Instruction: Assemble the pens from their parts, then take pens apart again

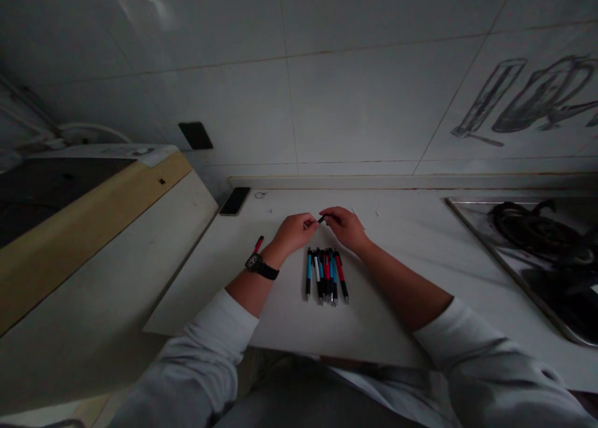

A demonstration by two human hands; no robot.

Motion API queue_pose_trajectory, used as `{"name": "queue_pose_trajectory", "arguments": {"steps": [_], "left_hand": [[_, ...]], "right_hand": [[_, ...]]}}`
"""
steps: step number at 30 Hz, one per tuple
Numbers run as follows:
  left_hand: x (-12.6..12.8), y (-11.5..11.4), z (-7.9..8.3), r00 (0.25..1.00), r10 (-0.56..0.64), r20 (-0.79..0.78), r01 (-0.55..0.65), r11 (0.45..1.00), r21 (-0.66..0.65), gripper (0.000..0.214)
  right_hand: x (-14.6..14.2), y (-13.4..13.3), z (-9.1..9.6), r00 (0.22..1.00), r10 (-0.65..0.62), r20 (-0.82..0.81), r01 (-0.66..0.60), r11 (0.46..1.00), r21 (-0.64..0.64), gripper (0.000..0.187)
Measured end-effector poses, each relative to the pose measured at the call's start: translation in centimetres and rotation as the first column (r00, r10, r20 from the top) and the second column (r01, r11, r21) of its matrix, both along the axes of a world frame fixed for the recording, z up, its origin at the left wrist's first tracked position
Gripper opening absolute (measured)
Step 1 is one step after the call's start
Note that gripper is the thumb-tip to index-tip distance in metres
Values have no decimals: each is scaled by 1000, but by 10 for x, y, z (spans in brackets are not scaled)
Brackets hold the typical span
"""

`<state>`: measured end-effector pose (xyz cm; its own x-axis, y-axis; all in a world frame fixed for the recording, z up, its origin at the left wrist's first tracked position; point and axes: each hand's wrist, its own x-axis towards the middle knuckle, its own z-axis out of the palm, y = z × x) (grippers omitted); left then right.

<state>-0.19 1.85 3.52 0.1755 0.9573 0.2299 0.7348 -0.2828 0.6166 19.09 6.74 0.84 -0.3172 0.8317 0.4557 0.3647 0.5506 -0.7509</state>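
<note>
My left hand [294,232] and my right hand [344,227] meet above the white counter [411,253], both pinching a small dark pen part [321,218] between their fingertips. A black watch [260,266] is on my left wrist. Just below the hands lies a row of several pens [326,274] in blue, red, black and white, side by side. One red and black pen [258,243] lies alone to the left of my left wrist.
A dark phone [235,200] lies at the counter's back left corner. A steel gas hob [537,247] with a black burner takes up the right side. To the left stands a lower surface with a wooden edge [93,222]. A tiled wall rises behind.
</note>
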Motion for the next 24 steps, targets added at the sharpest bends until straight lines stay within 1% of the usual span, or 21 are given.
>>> {"name": "queue_pose_trajectory", "arguments": {"steps": [3,5,6,8,10,12,15,17,19,22,24], "left_hand": [[2,5,-3,998,49,-47,-49,999,0,21],[-5,13,-5,985,147,-94,-147,989,5,23],[-9,17,-7,967,217,-135,-217,976,15,24],[-18,25,-12,907,341,-246,-346,938,23,25],[-26,31,-16,842,404,-358,-424,905,26,26],[-31,35,-21,793,424,-438,-461,887,25,28],[-35,37,-26,754,427,-498,-484,875,18,32],[-36,39,-28,744,425,-516,-487,873,18,34],[-37,40,-29,741,420,-524,-484,875,17,35],[-37,41,-29,747,409,-524,-476,879,8,36],[-37,40,-28,751,402,-524,-471,882,2,36]], "right_hand": [[3,1,1,1000,-22,9,23,999,-35,35],[12,6,3,997,-76,14,77,996,-40,38],[19,9,3,993,-115,20,116,993,-26,38],[36,18,4,980,-196,44,196,981,12,35],[52,26,3,953,-282,111,278,959,53,31],[64,32,1,912,-357,202,352,934,63,32],[71,34,-2,840,-415,349,423,904,57,41],[71,32,-4,787,-422,451,439,896,72,42],[69,29,-4,727,-420,544,445,891,93,38],[66,23,-2,651,-416,635,453,884,114,36],[65,20,0,604,-407,685,472,875,104,37]]}}
